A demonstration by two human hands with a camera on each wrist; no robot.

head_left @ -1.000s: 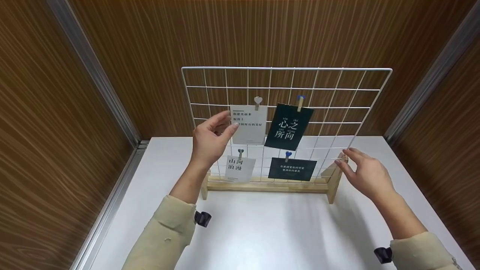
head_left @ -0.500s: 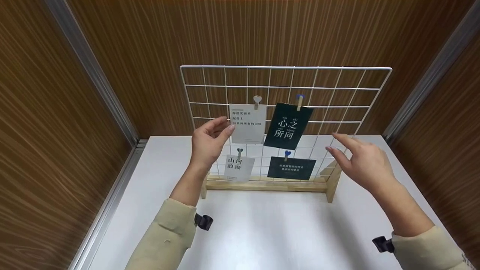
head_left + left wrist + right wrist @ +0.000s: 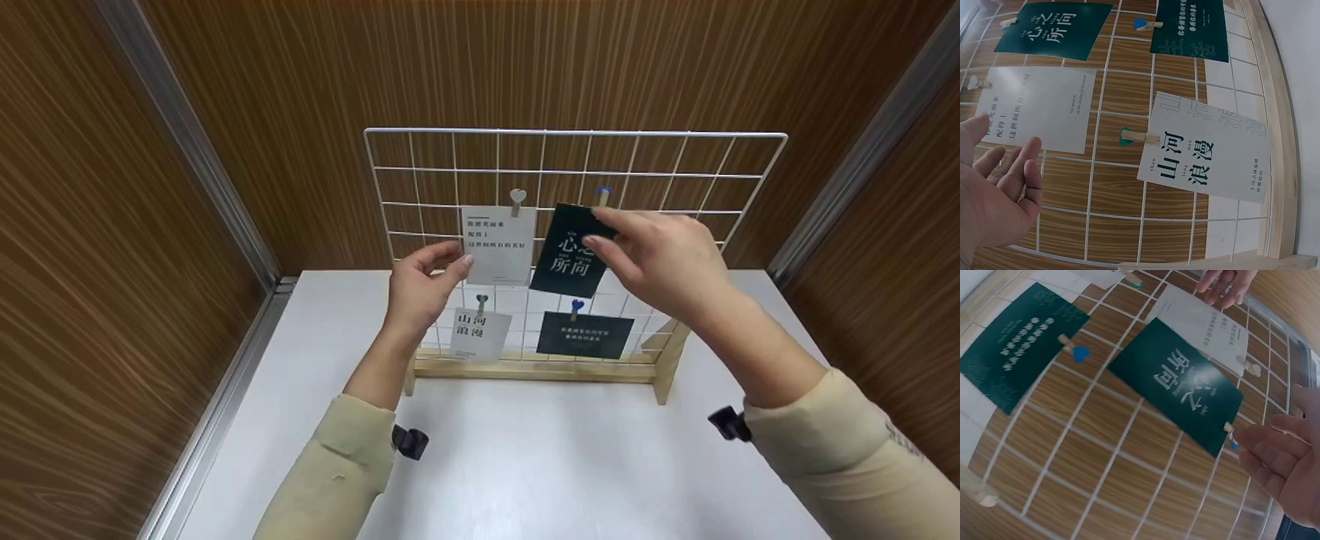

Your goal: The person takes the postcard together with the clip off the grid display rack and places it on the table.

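A white wire grid [image 3: 575, 132] stands upright with cards clipped to it. My left hand [image 3: 421, 289] is at the left edge of the upper white card [image 3: 499, 262], its thumb and fingers apart and overlapping that edge in the left wrist view. A clothespin with a white heart [image 3: 517, 198] holds this card. My right hand [image 3: 667, 259] is in front of the tilted dark green card [image 3: 561, 262], hiding its right side. In the right wrist view, its fingertips are right at that card's blue-heart clothespin [image 3: 1229, 428], thumb apart from the fingers.
Below hang a smaller white card [image 3: 1207, 149] on a green-heart clothespin [image 3: 1139, 136] and a dark green card [image 3: 585, 335] on a blue-heart clothespin [image 3: 576, 309]. The grid's wooden base [image 3: 532, 370] rests on a white table [image 3: 525, 450]. Wood-grain panels [image 3: 480, 60] enclose the sides and back.
My right hand has left the grid's lower right side and moved up and left to the tilted green card. The left hand stays beside the upper white card, slightly lower.
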